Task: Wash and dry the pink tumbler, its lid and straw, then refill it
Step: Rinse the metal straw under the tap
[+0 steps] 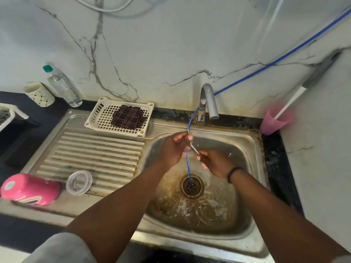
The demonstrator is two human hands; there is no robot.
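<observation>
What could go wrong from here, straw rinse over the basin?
1. The straw is thin, wet and pinched between both hands, left hand and right hand, right above the open drain; a slip might drop it there.
2. The pink tumbler lies on its side near the drainboard's front edge and might roll off.
3. The lid rests close beside it and could be knocked.

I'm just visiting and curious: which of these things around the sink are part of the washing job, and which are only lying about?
In the job:
pink tumbler lying on the drainboard
clear lid beside it
straw, held by left hand and right hand
tap

Lying about:
water bottle
patterned cup
basket with checked cloth
pink cup
</observation>
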